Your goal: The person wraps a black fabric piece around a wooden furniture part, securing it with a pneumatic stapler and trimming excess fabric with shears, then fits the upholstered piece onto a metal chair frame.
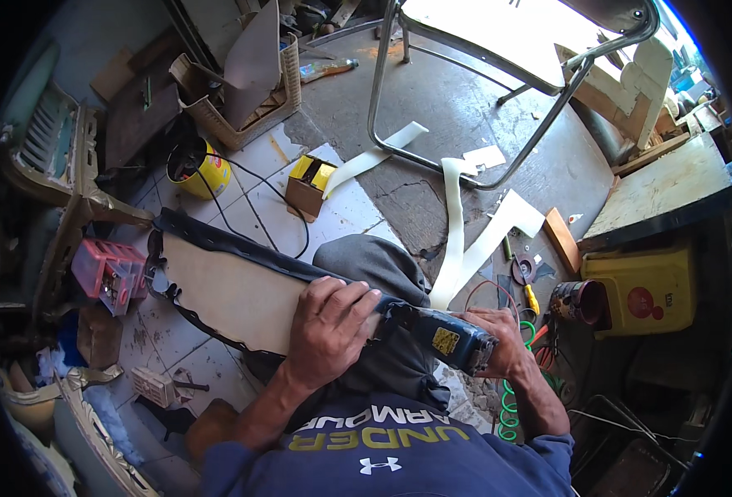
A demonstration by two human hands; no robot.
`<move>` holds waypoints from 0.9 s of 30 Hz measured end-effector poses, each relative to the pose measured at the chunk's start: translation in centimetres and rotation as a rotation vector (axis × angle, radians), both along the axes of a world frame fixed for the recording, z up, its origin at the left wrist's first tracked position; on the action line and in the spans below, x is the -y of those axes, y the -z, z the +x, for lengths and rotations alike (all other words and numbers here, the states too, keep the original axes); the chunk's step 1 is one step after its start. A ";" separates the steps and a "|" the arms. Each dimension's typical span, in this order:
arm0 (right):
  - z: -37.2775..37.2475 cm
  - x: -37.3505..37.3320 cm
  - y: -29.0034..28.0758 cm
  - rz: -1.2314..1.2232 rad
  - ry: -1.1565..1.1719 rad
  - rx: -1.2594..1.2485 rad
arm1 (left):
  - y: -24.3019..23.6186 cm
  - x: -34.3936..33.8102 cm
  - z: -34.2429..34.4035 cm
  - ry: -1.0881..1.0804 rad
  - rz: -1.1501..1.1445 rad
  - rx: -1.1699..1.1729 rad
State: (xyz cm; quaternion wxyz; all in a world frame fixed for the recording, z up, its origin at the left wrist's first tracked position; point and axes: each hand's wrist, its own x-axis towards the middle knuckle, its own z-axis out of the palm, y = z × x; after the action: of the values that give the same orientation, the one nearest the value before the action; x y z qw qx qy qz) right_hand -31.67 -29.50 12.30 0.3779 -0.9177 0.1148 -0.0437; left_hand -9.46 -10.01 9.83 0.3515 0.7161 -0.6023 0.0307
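A long wooden panel (233, 277) with black covering folded over its edges lies slantwise across my lap. My left hand (330, 327) grips it near its right end, with the fingers bent together along the far edge. In my right hand (498, 335) is a dark staple gun (451, 341) with a yellow label, its nose against the black covering at the panel's right end. The fingers wrap behind the tool, so its handle is mostly hidden. A green coiled hose (508, 410) hangs below this hand.
Pale strips (457, 240) lie ahead on the floor. Beyond them stands a metal-framed chair (465, 37). Left are a yellow can (200, 170), a small yellow box (310, 182), a crate (258, 120) and a pink organizer (109, 269). A yellow container (643, 290) and screwdriver (532, 298) are right.
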 end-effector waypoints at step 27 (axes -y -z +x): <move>2.5 -4.2 0.1 -0.016 0.139 0.039 | 2.7 -0.9 1.9 0.024 -0.263 0.010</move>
State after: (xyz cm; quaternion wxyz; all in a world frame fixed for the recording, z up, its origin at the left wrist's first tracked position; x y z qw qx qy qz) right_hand -29.13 -25.31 12.23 0.3688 -0.9094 0.1707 -0.0886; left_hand -7.61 -9.16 7.17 0.4396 0.6564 -0.6034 0.1089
